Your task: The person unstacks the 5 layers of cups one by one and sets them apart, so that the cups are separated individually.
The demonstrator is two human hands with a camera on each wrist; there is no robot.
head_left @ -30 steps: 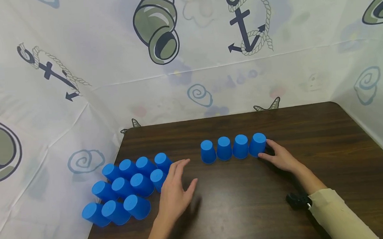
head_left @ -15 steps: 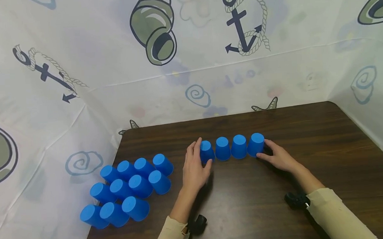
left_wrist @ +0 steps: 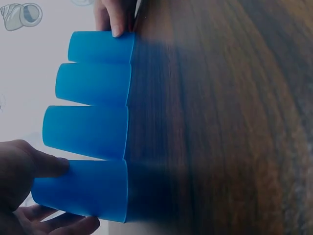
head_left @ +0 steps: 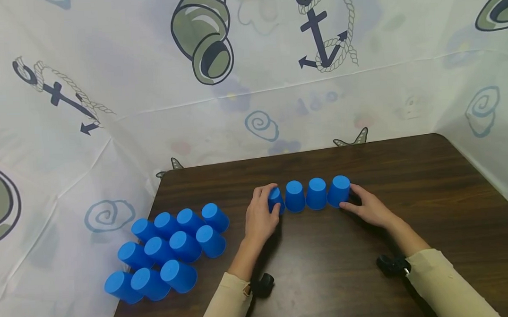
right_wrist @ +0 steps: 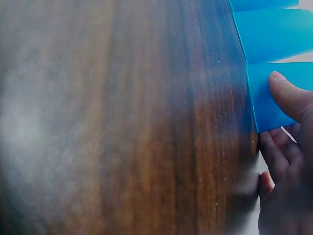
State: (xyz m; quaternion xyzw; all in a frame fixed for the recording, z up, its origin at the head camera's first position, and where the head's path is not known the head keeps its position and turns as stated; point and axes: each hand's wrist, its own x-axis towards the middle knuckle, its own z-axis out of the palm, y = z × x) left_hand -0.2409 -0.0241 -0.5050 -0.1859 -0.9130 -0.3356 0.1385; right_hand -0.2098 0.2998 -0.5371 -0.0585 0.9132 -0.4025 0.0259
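Observation:
Several blue plastic cups stand upside down in a short row toward the back of the table. My left hand [head_left: 261,217] grips the leftmost cup [left_wrist: 88,188] of this row, thumb in front and fingers round its far side. At the other end, my right hand [head_left: 372,211] holds the rightmost cup [head_left: 338,191], with its thumb [right_wrist: 286,93] on the front and fingers behind. Between them stand two more cups, the left-middle cup [head_left: 295,197] and the right-middle cup [head_left: 316,194], touched by neither hand. In the left wrist view neighbouring rims stand close together or touch.
To the left, several more upside-down blue cups [head_left: 185,246] stand in three slanted rows near the table's left edge. The dark wooden table [head_left: 327,269] ends at a white patterned cloth [head_left: 193,128] behind and at both sides.
My left hand has moved right and up from beside the slanted rows to the leftmost cup and now grips it, nudging it slightly right. My right hand stays at the rightmost cup.

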